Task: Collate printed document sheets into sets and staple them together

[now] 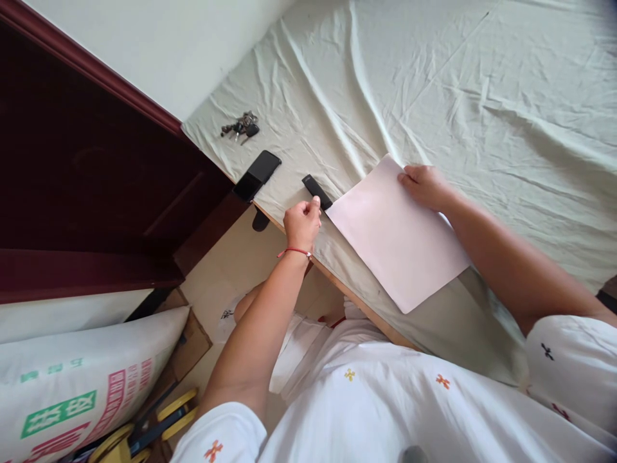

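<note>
White paper, a sheet or a thin stack, lies at an angle near the front edge of the cloth-covered surface. My right hand pinches its far right edge, thumb on top. By the paper's left corner, my left hand is closed, with the thumb against the curled fingers; whatever it may hold is hidden. Just beyond that hand lies a slim black bar-shaped object with faint lettering. Its near end meets the paper's corner, and whether my thumb touches it I cannot tell.
A black phone rests at the surface's left edge, with a bunch of keys behind it. Wrinkled pale green cloth covers the surface. Dark red wooden furniture stands left, above a printed white sack and yellow-handled item.
</note>
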{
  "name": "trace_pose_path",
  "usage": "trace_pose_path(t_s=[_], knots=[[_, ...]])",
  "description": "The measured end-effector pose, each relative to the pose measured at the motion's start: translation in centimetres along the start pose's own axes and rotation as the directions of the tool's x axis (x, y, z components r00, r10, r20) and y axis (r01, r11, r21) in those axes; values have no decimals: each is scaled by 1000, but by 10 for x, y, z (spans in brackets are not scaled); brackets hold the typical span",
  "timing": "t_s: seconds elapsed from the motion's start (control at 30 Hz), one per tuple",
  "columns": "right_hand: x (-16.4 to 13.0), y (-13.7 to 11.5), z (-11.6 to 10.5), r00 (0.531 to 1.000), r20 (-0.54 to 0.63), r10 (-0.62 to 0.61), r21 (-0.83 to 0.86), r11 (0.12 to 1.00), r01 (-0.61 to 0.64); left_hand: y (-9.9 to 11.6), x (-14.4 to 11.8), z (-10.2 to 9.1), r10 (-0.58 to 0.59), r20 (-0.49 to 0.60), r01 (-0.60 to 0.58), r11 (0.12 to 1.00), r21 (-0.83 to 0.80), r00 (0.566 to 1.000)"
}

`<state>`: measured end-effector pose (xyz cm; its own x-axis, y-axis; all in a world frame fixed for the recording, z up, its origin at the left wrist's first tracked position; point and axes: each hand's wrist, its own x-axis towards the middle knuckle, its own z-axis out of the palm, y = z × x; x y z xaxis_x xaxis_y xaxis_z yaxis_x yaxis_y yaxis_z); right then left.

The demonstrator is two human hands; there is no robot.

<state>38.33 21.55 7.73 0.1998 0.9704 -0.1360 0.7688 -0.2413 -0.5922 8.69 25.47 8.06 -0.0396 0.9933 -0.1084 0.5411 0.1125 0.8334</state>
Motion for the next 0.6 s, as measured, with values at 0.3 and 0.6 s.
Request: trace_pose_path(t_s=[0.3,0.6], knots=[[5,6,4,999,-21,-45,-18,999,45,-2,5,4,-148,121,170,966,-193,982],[-35,-3,-13,999,-29,25,104,994,-22,-1,-25,1,-127,156,179,904,-387,980]])
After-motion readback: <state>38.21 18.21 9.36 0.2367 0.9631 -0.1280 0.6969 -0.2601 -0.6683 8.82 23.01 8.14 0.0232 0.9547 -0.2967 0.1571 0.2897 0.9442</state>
